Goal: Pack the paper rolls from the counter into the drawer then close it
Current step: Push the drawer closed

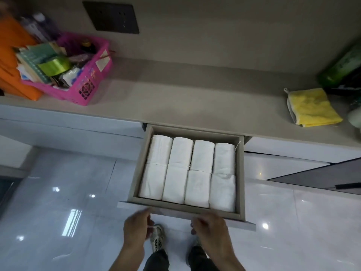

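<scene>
The drawer (241,173) stands pulled out below the counter (185,90). Several white paper rolls (187,173) lie inside it in two tight rows, filling it. My left hand (136,229) is at the drawer's front panel (242,223), left of centre, fingers curled toward the panel's underside. My right hand (211,227) is at the same front edge, right of centre, fingers bent against it. Neither hand holds a roll. No rolls show on the counter.
A pink basket (88,83) full of packets sits on the counter's left, beside an orange box (11,61). A folded yellow cloth (312,108) and a green package (343,65) lie at the right. A glossy tiled floor and my shoes are below.
</scene>
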Motion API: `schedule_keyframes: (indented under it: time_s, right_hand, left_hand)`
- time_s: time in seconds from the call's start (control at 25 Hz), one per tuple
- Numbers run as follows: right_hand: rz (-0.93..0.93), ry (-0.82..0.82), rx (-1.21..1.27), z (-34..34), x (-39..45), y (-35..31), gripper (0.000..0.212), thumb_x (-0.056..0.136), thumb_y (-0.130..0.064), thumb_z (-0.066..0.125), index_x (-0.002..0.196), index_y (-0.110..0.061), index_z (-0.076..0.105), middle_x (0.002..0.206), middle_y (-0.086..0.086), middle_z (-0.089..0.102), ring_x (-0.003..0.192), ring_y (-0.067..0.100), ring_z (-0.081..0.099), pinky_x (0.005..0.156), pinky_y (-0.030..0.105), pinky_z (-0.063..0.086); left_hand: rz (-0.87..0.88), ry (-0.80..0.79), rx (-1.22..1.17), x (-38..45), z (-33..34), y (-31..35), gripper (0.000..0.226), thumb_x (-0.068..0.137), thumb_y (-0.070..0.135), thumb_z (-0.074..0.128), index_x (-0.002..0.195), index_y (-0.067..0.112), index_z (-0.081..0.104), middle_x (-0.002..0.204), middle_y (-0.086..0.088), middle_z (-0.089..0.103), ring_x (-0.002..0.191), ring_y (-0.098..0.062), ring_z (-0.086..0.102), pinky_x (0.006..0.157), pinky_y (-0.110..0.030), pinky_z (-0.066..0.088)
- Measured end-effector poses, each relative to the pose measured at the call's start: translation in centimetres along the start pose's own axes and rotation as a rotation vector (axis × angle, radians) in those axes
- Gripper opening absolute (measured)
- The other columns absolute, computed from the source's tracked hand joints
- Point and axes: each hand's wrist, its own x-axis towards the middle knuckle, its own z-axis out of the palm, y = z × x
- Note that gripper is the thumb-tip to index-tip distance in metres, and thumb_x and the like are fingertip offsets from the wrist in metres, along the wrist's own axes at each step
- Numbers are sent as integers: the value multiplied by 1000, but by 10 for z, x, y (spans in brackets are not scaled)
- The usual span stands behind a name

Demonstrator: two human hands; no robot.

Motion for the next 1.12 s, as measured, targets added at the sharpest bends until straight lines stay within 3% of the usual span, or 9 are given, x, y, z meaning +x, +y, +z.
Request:
schedule_keyframes:
  time_s: [0.12,0.16,0.24,0.32,0.4,0.48,0.6,0.8,1.12]
  right_hand:
    - [259,175,383,18,-13,1,31,89,-35,68,63,-18,75,58,2,74,56,14,71,57,26,52]
    - [452,159,609,23,-13,5,35,87,-42,71,70,-11,74,63,7,75,59,24,71,59,28,54]
    - [823,94,1176,26,-14,15,58,73,-60,73,89,-4,64,84,19,68,79,36,67,79,45,54]
    - [821,161,1697,24,-8,27,93,60,-72,69,118,-1,55,117,29,58,115,44,56,103,58,40]
    - [682,270,1946,22,-3,27,126,53,-74,72,147,-2,32,148,35,36,139,48,35,114,60,30]
    - [592,285,1997,24,5,20,131,53,-74,76,155,-12,22,157,32,23,145,47,26,115,59,29]
    - [513,251,1993,21,29,8,124,55,-74,77,155,-21,27,158,30,24,145,46,27,113,60,31]
    - [382,202,1904,-8,93,-15,112,65,-75,70,155,-21,28,157,28,28,142,43,33,116,54,31]
    - [273,204,1726,-73,196,-56,114,71,-76,67,156,-19,18,156,31,27,140,38,41,115,46,33]
  left_hand:
    - [-306,-170,-393,-2,-10,0,44,97,35,56,130,6,51,127,-22,58,115,-41,58,100,-48,44]
    - [-315,-181,-512,-3,-10,5,50,98,35,54,141,11,43,140,-22,50,124,-43,52,105,-50,41]
    - [-329,-184,-636,-1,-11,10,66,95,43,58,151,20,31,149,-24,41,126,-45,50,104,-52,40]
    - [-381,-268,-759,3,-16,11,91,79,62,66,152,25,28,149,-26,40,126,-48,48,108,-57,36]
    - [-408,-352,-881,11,-26,8,109,65,72,69,154,24,27,152,-28,36,129,-52,43,111,-63,29]
    - [-382,-403,-937,16,-24,10,113,60,74,69,154,26,26,156,-26,31,131,-52,41,109,-67,27]
    - [-285,-463,-963,24,-2,24,114,57,77,69,153,29,29,156,-24,32,126,-50,44,106,-71,28]
    - [-110,-521,-923,48,45,73,95,74,77,56,153,30,29,156,-20,36,135,-43,43,108,-67,28]
    - [-15,-589,-810,91,110,178,104,76,78,53,157,29,10,162,-20,23,136,-47,40,105,-68,30]
